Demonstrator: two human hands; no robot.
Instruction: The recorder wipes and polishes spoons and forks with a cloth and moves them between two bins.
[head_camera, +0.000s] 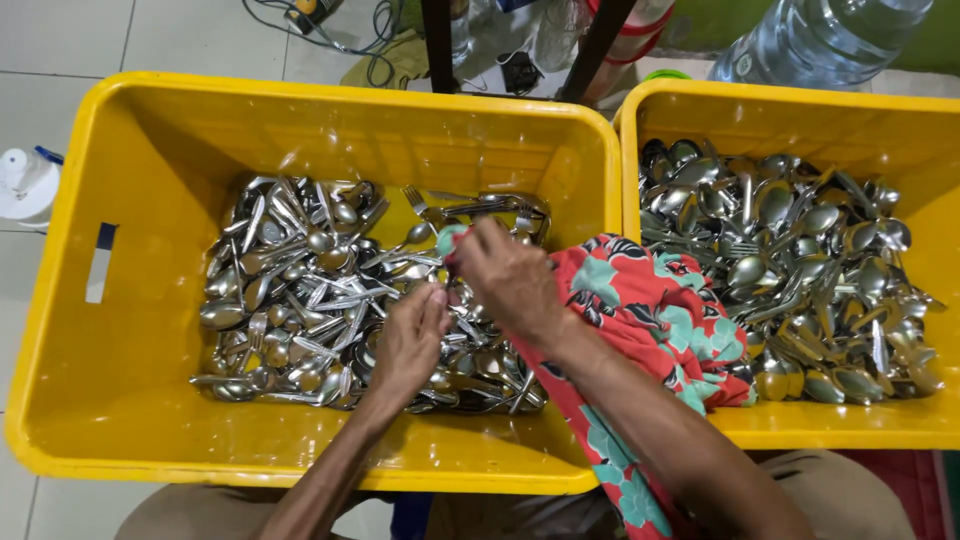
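Red floral cloth (650, 330) drapes over the person's right forearm and across the shared rims of two yellow crates. The left hand (410, 345) rests curled among the steel spoons and forks (300, 290) beneath it, pinching one piece. Just beyond it, the right hand (510, 280) grips a cloth corner wrapped around a utensil. Right of both hands, the second crate (900, 130) holds more cutlery (800, 270).

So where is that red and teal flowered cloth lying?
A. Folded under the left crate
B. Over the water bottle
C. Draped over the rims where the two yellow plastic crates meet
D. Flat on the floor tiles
C: the red and teal flowered cloth hangs across the adjoining rims of the left yellow plastic crate and the right yellow plastic crate, running under the right hand.
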